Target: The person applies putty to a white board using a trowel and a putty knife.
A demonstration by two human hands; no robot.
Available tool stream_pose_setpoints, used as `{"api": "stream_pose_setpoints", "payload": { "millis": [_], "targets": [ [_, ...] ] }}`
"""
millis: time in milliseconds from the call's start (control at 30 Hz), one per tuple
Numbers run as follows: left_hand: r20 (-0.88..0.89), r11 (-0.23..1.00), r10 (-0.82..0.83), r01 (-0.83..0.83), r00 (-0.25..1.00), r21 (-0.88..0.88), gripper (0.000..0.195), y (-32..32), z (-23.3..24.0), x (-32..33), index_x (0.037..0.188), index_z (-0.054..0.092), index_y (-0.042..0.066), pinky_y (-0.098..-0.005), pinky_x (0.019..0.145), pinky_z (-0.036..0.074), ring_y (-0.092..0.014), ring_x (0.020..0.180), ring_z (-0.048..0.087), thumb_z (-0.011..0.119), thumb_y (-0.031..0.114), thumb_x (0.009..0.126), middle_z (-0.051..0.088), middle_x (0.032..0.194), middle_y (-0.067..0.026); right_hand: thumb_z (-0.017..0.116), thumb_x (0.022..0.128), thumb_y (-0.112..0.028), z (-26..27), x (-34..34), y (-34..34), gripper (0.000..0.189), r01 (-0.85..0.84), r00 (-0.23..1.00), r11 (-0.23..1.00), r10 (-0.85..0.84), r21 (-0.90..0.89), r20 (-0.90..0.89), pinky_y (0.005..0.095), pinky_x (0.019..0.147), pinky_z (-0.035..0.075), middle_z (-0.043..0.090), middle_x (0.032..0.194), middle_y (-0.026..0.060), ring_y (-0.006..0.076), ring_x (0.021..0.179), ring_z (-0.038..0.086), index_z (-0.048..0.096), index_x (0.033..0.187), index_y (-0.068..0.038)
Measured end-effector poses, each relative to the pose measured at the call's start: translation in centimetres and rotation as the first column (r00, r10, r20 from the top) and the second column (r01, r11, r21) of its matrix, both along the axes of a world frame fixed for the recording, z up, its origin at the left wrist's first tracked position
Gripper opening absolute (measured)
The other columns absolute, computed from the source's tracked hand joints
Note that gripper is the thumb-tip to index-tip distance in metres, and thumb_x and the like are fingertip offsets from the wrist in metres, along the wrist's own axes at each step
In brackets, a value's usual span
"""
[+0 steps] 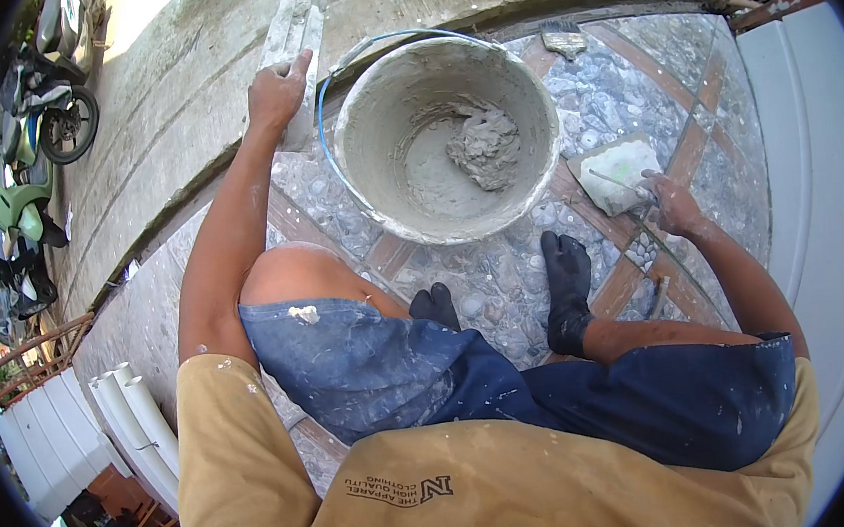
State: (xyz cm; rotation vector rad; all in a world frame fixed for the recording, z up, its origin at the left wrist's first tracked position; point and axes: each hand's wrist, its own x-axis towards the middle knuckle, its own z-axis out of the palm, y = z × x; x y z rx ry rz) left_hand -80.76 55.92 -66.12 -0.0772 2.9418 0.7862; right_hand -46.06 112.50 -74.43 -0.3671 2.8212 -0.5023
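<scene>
My left hand (279, 95) grips a long plastering float (300, 29) smeared with grey mortar, held over the step edge left of the bucket. A wide mortar-caked bucket (364, 118) with a blue wire handle stands in front of me. Inside it, a lump of wet grey mortar (487, 148) lies against the right side, and a thin coat covers the walls. Right of the bucket, my right hand (671, 202) is closed around a trowel (614, 175). Pale plaster coats its broad blade, which is just above or on the floor; I cannot tell which.
A flat brush (564, 42) lies behind the bucket on the patterned tile floor (484, 288). White PVC pipes (134, 417) lie at lower left. A white panel (811, 154) bounds the right side. Parked motorbikes (21, 193) stand beyond the concrete strip (161, 121).
</scene>
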Motion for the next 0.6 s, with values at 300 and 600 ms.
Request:
{"api": "stream_pose_setpoints", "payload": {
  "millis": [300, 600],
  "targets": [
    [-0.328, 0.989, -0.040, 0.085, 0.944, 0.125, 0.033, 3.9, 7.0, -0.1, 0.110, 0.072, 0.010, -0.0368, 0.080, 0.053, -0.030, 0.086, 0.070, 0.063, 0.033, 0.088, 0.072, 0.092, -0.0192, 0.048, 0.087, -0.009, -1.2, -0.4, 0.6, 0.016, 0.036, 0.987, 0.999, -0.030, -0.032, 0.159, 0.0460, 0.088, 0.047, 0.059, 0.105, 0.0238, 0.0414, 0.099, 0.058, 0.056, 0.098, 0.000],
    [-0.297, 0.806, -0.209, 0.336, 0.932, 0.487, 0.044, 9.3, 16.7, 1.9, 0.114, 0.070, 0.003, -0.0282, 0.073, 0.052, -0.015, 0.078, 0.066, 0.072, 0.037, 0.087, 0.072, 0.095, -0.0104, 0.069, 0.084, -0.020, 5.2, -6.7, -4.2, 0.033, 0.608, 0.791, 0.794, -0.605, -0.007, 0.095, 0.0417, 0.072, 0.050, 0.063, 0.088, 0.0171, 0.0318, 0.079, 0.063, 0.056, 0.108, -0.001]
  ]
}}
